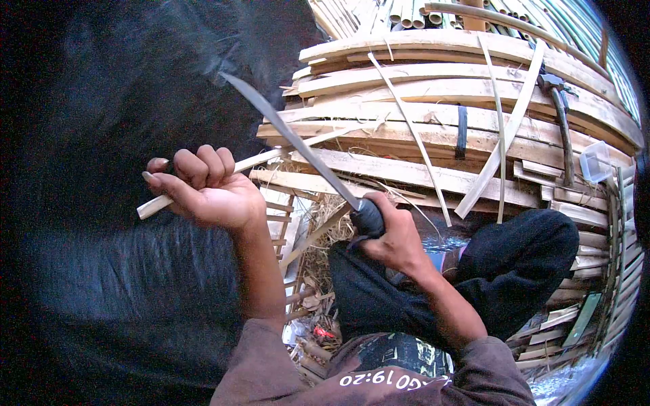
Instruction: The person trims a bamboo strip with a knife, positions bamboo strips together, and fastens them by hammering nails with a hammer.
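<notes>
My left hand (210, 186) is closed around a pale bamboo strip (261, 159). One end of the strip sticks out past the thumb, and the other runs up to the right toward the planks. In my right hand (399, 233) is the dark wrapped handle of a long machete (315, 159), gripped firmly. Its blade slants up to the left and crosses the strip just beyond my left hand. Whether the edge touches the strip, I cannot tell.
Split bamboo planks (420, 132) lie in front, with loose thin strips (409, 135) across them. A hammer (563, 125) and a clear plastic container (596, 162) are at the right. Shavings (332, 227) lie near my legs. A dark sheet (135, 284) covers the left side.
</notes>
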The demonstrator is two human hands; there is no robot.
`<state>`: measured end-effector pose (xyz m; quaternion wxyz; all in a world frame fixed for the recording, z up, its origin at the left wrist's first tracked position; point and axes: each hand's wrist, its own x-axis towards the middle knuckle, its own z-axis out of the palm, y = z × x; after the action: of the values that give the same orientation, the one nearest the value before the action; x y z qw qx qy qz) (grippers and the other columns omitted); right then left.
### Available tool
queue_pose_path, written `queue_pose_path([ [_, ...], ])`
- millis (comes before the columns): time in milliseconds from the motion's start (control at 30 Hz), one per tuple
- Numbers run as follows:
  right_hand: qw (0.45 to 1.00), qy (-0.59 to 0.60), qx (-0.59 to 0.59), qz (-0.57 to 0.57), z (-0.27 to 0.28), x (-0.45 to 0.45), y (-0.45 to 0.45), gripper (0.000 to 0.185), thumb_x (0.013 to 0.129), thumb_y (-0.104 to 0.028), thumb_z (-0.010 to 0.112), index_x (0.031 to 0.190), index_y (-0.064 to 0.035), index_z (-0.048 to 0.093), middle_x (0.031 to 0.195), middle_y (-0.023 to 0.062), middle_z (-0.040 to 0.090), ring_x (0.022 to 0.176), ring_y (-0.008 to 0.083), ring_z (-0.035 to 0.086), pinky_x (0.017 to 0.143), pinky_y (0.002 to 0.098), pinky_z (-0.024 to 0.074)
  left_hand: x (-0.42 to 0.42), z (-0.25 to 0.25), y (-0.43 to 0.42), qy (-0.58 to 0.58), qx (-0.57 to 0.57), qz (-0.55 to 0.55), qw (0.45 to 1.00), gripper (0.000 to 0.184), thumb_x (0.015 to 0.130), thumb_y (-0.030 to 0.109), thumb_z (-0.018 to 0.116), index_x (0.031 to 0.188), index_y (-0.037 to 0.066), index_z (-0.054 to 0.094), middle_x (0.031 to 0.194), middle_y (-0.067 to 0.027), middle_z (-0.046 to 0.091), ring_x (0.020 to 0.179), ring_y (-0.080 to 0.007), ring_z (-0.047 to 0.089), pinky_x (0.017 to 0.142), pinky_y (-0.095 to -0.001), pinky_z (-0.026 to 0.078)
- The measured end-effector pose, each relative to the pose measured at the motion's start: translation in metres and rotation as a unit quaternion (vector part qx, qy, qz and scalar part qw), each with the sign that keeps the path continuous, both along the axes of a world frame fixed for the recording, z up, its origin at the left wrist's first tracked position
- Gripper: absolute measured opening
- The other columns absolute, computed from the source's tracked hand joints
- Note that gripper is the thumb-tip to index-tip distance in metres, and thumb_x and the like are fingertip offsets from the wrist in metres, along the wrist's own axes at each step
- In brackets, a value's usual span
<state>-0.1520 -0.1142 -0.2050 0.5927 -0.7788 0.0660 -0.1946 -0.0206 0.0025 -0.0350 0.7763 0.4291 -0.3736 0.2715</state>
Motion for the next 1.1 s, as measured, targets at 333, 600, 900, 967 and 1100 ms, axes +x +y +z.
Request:
queue_pose_path([
  [333,0.995,0.059,0.05,-0.066,-0.045,0.023,-0.018,0.04,0.066,-0.013,0.072,0.102,-0.0067,0.056,0.075,0.0208,0.065,0.074,0.0415,0.066,0.065,0.0456,0.0507,0.005,0.005,-0.009,0.017,-0.013,0.065,0.998,0.026,0.103,0.042,0.042,0.096,0.016,0.043,0.056,0.0068,0.019,0.047,-0.0044,0.014,0.043,-0.0238,0.012],
  [600,0.997,-0.066,-0.03,0.017,-0.012,0.016,0.006,0.061,0.058,-0.013,0.074,0.116,-0.0109,0.054,0.079,0.0231,0.065,0.076,0.043,0.065,0.069,0.0486,0.0515,0.001,0.026,-0.002,0.054,-0.018,0.056,0.997,0.032,0.105,0.037,0.038,0.082,0.016,0.035,0.06,0.0054,0.02,0.051,-0.0068,0.018,0.047,-0.0243,0.018],
  [900,1.0,0.012,0.017,-0.024,-0.038,0.029,0.002,0.055,0.063,-0.013,0.07,0.115,-0.0073,0.053,0.082,0.0261,0.065,0.08,0.0448,0.065,0.072,0.0504,0.0513,0.006,0.031,-0.017,0.048,0.02,0.126,0.991,0.038,0.104,0.038,0.043,0.073,0.017,0.032,0.059,0.0058,0.025,0.052,-0.0062,0.02,0.05,-0.0251,0.02],
  [967,1.0,0.015,0.008,-0.024,-0.035,0.028,-0.002,0.054,0.064,-0.013,0.07,0.114,-0.007,0.053,0.082,0.0259,0.065,0.08,0.0446,0.065,0.071,0.0496,0.0518,0.006,0.035,-0.019,0.055,0.022,0.095,0.994,0.047,0.099,0.054,0.043,0.074,0.014,0.038,0.061,0.0042,0.026,0.053,-0.0092,0.023,0.051,-0.0273,0.023],
  [1100,0.999,0.016,0.025,-0.029,-0.036,0.027,-0.006,0.052,0.065,-0.014,0.072,0.114,-0.007,0.054,0.081,0.0255,0.065,0.079,0.0439,0.065,0.07,0.0478,0.0523,0.005,0.044,-0.011,0.079,0.047,-0.017,0.996,0.064,0.09,0.072,0.041,0.086,0.008,0.05,0.061,0.0019,0.026,0.057,-0.012,0.025,0.059,-0.0303,0.025],
])
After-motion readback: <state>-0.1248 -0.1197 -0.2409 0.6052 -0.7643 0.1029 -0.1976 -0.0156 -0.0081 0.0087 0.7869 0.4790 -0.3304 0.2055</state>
